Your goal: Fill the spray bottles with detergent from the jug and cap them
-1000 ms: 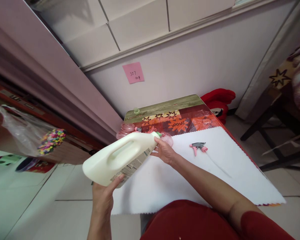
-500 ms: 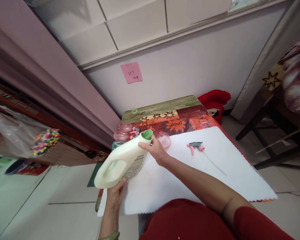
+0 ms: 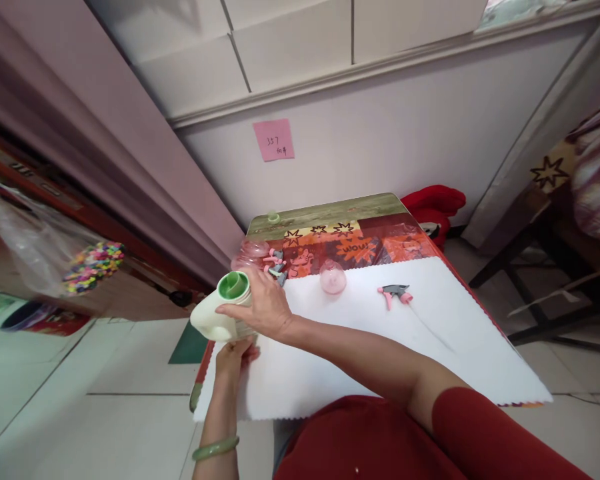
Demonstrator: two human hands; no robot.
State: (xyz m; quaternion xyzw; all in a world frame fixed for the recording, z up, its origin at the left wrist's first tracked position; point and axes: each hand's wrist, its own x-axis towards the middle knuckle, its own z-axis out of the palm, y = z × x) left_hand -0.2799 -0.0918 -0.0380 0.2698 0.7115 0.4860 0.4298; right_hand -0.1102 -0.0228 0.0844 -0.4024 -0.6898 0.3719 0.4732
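Note:
A cream plastic jug (image 3: 213, 320) with a green pouring spout stands nearly upright over the table's left edge, its mouth facing up towards me. My right hand (image 3: 263, 307) is closed around its neck, thumb in front. My left hand (image 3: 236, 357) is against the jug's lower part; its fingers are partly hidden and blurred. On the white mat (image 3: 340, 353) sits a round pink transparent bottle (image 3: 333, 277). Right of it lies a grey and pink trigger sprayer head (image 3: 396, 293) with a thin tube. More sprayer heads (image 3: 276, 263) and pink bottles (image 3: 250, 253) lie behind the jug.
A green cap (image 3: 273, 217) rests on the table's far edge (image 3: 325, 210). A wall with a pink note (image 3: 274, 140) stands behind. Left are a curtain and a cabinet with a hanging plastic bag (image 3: 25, 233). A dark stool (image 3: 540, 267) is at the right.
The jug has been swung from a slant to nearly upright, its mouth moving left and towards me. Both hands moved with it. The pink bottle behind is now uncovered.

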